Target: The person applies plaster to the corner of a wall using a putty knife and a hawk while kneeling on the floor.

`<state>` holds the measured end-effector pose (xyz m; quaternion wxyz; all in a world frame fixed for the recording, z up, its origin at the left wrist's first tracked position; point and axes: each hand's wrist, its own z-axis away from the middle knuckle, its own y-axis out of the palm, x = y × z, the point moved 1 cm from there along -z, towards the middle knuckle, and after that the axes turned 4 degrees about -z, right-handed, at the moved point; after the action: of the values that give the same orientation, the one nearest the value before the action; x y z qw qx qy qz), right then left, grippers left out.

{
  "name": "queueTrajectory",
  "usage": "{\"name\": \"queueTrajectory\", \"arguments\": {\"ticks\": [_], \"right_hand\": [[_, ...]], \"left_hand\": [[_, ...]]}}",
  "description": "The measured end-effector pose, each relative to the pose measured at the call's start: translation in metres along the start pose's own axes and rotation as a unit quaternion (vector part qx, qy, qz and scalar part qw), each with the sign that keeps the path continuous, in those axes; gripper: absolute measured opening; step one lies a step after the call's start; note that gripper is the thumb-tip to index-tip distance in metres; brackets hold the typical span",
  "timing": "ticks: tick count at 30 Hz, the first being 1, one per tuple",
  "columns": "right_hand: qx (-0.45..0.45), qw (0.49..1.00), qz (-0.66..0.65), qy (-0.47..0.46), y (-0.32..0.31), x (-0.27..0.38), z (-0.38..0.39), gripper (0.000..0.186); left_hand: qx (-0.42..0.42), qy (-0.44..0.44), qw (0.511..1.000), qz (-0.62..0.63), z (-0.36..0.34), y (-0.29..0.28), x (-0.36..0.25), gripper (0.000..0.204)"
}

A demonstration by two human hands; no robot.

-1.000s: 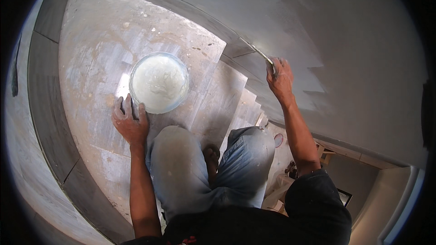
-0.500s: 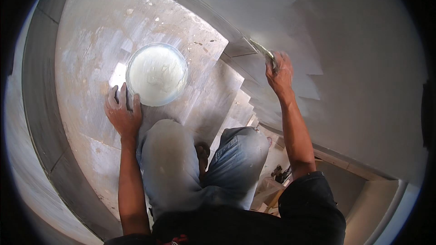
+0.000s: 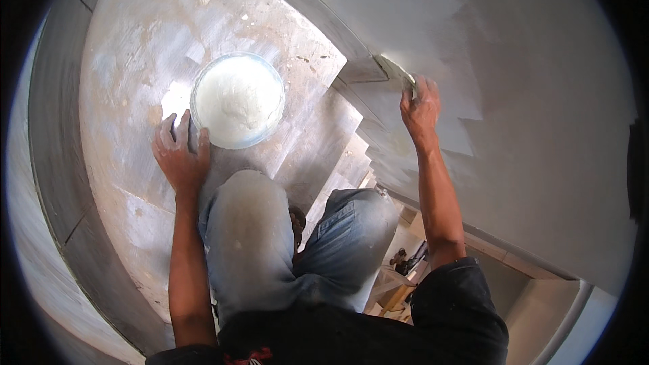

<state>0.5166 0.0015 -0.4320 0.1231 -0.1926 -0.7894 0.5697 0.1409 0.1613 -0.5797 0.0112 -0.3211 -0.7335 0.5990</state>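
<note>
My right hand (image 3: 422,107) is closed around a putty knife (image 3: 393,69), its thin blade edge-on against the lower part of the grey wall, just above the skirting tiles. Whitish paste shows along the blade; the handle is hidden in my fingers. Down at the left, my left hand (image 3: 181,159) rests on the floor with its fingers spread, dusty at the tips. Right beside it stands a round tub (image 3: 203,132) filled with white paste. A bright white patch (image 3: 176,97) lies just beyond my left fingertips; whether it is a blade or glare I cannot tell.
Stair steps (image 3: 345,162) descend along the wall between the landing and my right arm. The dusty floor (image 3: 135,189) carries crumbs and smears. Dark skirting tiles (image 3: 61,162) curve along the left. My bent knees (image 3: 250,230) are near the tub. Tools and boards (image 3: 399,284) lie below on the right.
The whole view has shifted slightly. My right hand has moved a little along the wall with the putty knife, its blade now tilted differently. My left hand stays by the tub.
</note>
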Motion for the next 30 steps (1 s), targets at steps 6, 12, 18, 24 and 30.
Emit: {"name": "queueTrajectory", "arguments": {"ticks": [6, 12, 18, 24, 30], "right_hand": [[-0.088, 0.970, -0.166, 0.152, -0.036, 0.001, 0.029, 0.018], [-0.251, 0.704, -0.478, 0.461, -0.068, 0.030, 0.078, 0.028], [-0.289, 0.350, -0.638, 0.622, 0.016, 0.096, 0.061, 0.051], [-0.356, 0.208, -0.674, 0.614, 0.088, 0.123, 0.002, 0.030], [-0.390, 0.277, -0.629, 0.613, 0.089, 0.117, -0.027, 0.038]], "left_hand": [[0.004, -0.001, 1.000, 0.019, 0.000, 0.002, -0.004, 0.045], [-0.022, 0.037, 0.999, -0.019, 0.000, -0.002, -0.013, 0.049], [-0.002, 0.037, 0.999, -0.025, 0.005, 0.005, -0.006, 0.052], [-0.021, 0.043, 0.998, -0.046, 0.009, 0.013, -0.001, 0.054], [-0.044, 0.067, 0.996, -0.047, 0.010, 0.027, 0.004, 0.058]]}}
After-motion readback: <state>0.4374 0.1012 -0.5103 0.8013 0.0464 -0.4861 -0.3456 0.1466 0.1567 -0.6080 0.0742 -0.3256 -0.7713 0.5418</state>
